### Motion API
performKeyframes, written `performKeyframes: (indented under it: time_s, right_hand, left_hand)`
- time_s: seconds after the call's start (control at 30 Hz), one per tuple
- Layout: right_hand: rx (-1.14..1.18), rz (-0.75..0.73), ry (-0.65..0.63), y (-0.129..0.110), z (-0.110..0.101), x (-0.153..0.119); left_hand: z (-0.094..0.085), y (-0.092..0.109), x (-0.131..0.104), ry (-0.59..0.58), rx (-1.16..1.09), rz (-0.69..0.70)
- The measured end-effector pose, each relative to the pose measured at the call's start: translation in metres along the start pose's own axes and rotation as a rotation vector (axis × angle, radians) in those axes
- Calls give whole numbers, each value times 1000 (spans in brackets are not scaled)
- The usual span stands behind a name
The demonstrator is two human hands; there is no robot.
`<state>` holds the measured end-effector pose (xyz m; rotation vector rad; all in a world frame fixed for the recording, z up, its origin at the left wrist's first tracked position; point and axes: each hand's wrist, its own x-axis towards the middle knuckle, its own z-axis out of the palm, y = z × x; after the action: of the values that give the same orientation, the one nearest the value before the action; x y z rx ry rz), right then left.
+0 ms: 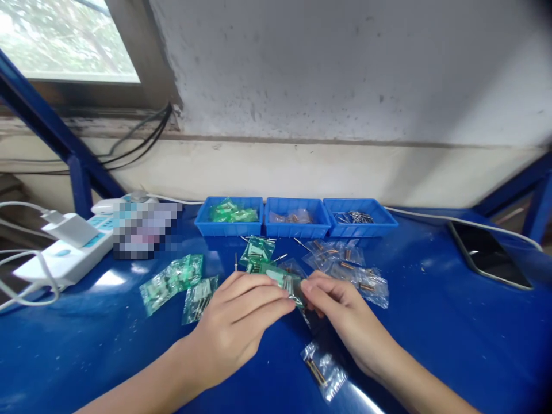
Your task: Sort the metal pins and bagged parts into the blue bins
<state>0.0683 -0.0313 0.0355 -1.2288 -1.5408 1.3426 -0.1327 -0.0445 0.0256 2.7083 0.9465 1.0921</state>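
My left hand (241, 316) is closed on a small green-tinted plastic bag (290, 284) with thin metal pieces inside; its thumb is hidden. My right hand (338, 305) pinches the right edge of that bag between thumb and fingers. Left of my left hand lie a green bag of metal pieces (199, 300) and more green bags (172, 282). Beyond my hands is another green bag (257, 250), with loose pin-like rivets (301, 244) close by. Several clear bags with copper-coloured pins (360, 273) lie past my right hand, and one clear bag (324, 371) lies in front.
Along the wall stand three blue trays: one with green bags (202, 224), one with clear bags (271, 230), one with metal rivets (386, 224). A white power strip (77, 256) with cables is at left, a phone (491, 256) at right, on the blue table (431, 345).
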Motion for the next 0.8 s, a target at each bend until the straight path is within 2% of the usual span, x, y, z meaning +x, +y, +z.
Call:
performKeyframes:
  time_s: [0.1, 0.17, 0.27, 0.37, 0.47, 0.53, 0.63, 0.73, 0.8]
  right_hand:
    - [73, 70, -28, 4, 1, 0]
    - [66, 41, -7, 6, 1, -1]
    - [-17, -94, 78, 6, -2, -2]
    - [-231, -336, 204, 6, -4, -2]
    - [-465, -630, 213, 10, -4, -3]
    - [-537, -752, 154, 13, -4, -3]
    - [-586, -788, 101, 18, -3, -3]
    - [-564, -745, 103, 17, -3, -3]
    - [-514, -692, 133, 14, -4, -4]
  left_hand:
    - [3, 2, 3, 47, -56, -12]
    - [4, 3, 7, 71, -116, -114]
    - [2, 2, 12, -28, -334, -477]
    - [-3, -2, 16, -91, -718, -903]
    - [-5, -4, 18, -68, -1099, -1112]
    - [-3, -3, 18, -65, -1215, -1153]
    - [0, -2, 18, -87, -1134, -1152]
    - [-9, -8, 22, -80, -915, -1035]
    - [-26, -19, 30, 75, -605, -867]
